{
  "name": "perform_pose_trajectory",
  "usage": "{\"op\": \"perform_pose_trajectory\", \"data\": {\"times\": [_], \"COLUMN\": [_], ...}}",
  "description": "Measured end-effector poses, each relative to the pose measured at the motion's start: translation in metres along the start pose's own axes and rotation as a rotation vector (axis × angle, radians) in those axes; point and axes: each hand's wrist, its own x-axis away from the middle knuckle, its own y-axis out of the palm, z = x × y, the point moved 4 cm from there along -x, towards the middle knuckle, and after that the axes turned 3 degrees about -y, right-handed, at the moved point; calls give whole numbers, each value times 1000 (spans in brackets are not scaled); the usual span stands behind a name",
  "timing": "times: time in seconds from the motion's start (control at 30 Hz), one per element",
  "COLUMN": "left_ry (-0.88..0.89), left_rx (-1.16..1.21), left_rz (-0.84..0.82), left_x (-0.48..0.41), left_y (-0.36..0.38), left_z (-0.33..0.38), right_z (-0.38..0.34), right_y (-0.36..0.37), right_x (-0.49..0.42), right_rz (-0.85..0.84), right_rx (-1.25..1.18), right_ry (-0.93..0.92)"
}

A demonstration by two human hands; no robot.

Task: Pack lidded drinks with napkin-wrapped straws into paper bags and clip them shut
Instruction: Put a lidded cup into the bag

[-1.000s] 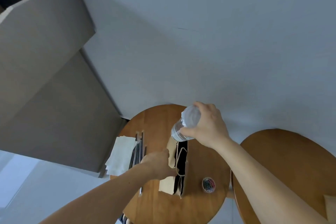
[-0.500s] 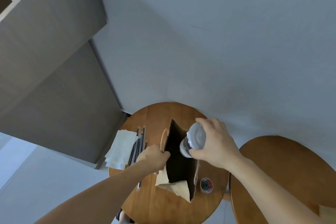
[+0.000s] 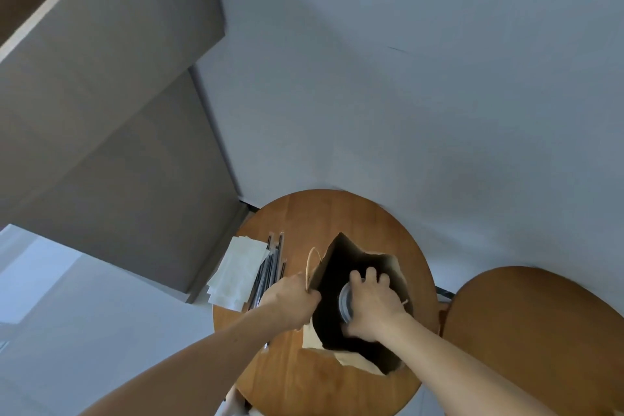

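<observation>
Napkins [image 3: 236, 272] and straws [image 3: 270, 267] lie at nine o'clock of the paper bag [image 3: 391, 262]. The left hand [image 3: 290, 300] pinches its rim, holding the mouth wide. Inside the bag, the right hand [image 3: 373, 307] grips the lidded cup [image 3: 345, 300] from above. It is best lowered upright and released only once seated flat.

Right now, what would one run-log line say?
right hand: grips white-lidded drink cup inside open brown paper bag | left hand: holds bag's rim
</observation>
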Motion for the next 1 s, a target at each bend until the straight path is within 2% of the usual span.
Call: {"op": "perform_pose_trajectory", "data": {"times": [0.33, 0.83, 1.0], "left_ry": [51, 97, 76], "left_rx": [-97, -159, -128], "left_rz": [-4, 12, -11], "left_x": [-1, 3, 5], "left_y": [0, 2, -2], "left_z": [-1, -1, 3], "right_z": [-10, -14, -16], "right_y": [67, 92, 77], "right_x": [-50, -61, -55], "right_rz": [-37, -7, 13], "right_rx": [154, 79, 19], "right_ry": [-56, -16, -7]}}
